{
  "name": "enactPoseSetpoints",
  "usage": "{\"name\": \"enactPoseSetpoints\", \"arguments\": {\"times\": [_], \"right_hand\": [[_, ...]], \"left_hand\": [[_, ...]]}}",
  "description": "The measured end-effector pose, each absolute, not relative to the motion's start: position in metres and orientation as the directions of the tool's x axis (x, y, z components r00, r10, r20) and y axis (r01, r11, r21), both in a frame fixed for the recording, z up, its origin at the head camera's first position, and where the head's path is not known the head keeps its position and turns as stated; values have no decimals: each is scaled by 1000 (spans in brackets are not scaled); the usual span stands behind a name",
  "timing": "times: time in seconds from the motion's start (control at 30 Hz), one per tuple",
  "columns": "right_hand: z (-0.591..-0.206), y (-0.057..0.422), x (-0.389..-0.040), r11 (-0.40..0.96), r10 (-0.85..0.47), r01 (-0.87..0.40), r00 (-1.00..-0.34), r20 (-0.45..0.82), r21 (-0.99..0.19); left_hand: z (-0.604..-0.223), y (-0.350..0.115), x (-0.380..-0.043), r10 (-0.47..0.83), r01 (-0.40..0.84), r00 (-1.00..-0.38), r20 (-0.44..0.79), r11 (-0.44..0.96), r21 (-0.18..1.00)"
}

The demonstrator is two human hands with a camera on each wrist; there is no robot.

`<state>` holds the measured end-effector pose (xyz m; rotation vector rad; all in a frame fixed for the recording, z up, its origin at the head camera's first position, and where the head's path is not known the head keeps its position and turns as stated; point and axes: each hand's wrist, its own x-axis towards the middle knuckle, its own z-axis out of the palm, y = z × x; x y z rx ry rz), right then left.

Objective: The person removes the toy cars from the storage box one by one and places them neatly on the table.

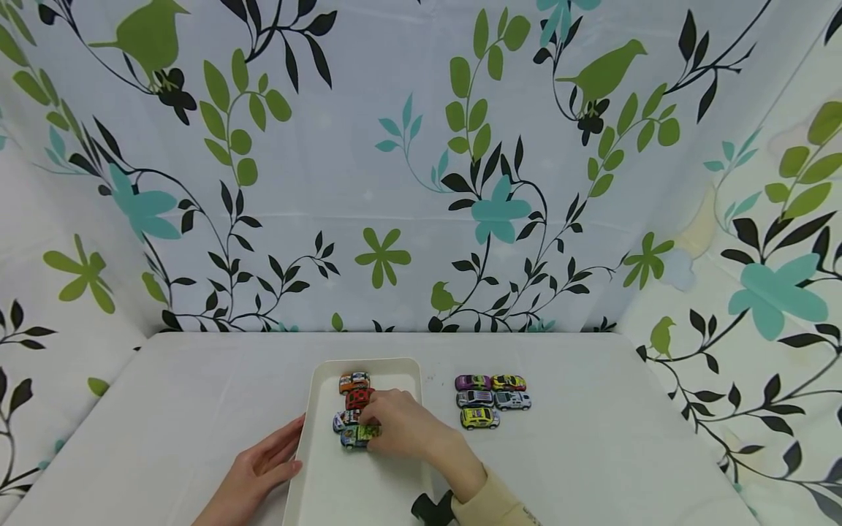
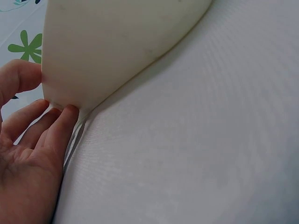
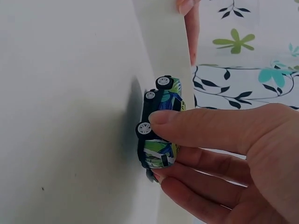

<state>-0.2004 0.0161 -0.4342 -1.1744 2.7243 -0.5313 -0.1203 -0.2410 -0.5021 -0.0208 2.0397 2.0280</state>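
In the head view, my right hand (image 1: pixel 404 427) is over the cream tray (image 1: pixel 368 482). Its thumb and fingers pinch a green-and-blue toy car (image 3: pixel 158 154). Just beyond that car in the tray sit a white-and-dark toy car (image 1: pixel 344 420), a red toy car (image 1: pixel 358 398) and an orange toy car (image 1: pixel 354 381), roughly in a column; the fingers partly cover them. My left hand (image 1: pixel 263 464) rests against the tray's left side, fingers fairly straight, with its fingertips (image 2: pixel 70 112) touching the outer wall.
Right of the tray, several toy cars stand grouped on the white table (image 1: pixel 592 453): a purple car (image 1: pixel 472 382), a yellow-and-red car (image 1: pixel 509 383), two silver-grey ones and a yellow car (image 1: pixel 479 418). A leaf-patterned cloth (image 1: pixel 408 183) hangs behind and at both sides.
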Motion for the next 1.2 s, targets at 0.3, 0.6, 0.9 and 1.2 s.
{"name": "enactPoseSetpoints", "arguments": {"times": [0.3, 0.6, 0.9, 1.2], "right_hand": [[-432, 30, -202, 635, -714, -666, -700, 32, -392], [-429, 46, -202, 654, -681, -629, -731, 34, -420], [-423, 65, -200, 624, -668, -643, -734, 123, -443], [-419, 91, -196, 638, -624, -605, -769, 140, -477]], "left_hand": [[-503, -241, -119, 170, -187, -967, -190, 31, 982], [-503, -240, -119, 154, -201, -967, -203, 33, 979], [-506, -240, -116, 169, -141, -975, -144, 29, 990], [-502, -238, -118, 153, -183, -970, -187, 36, 982]]}}
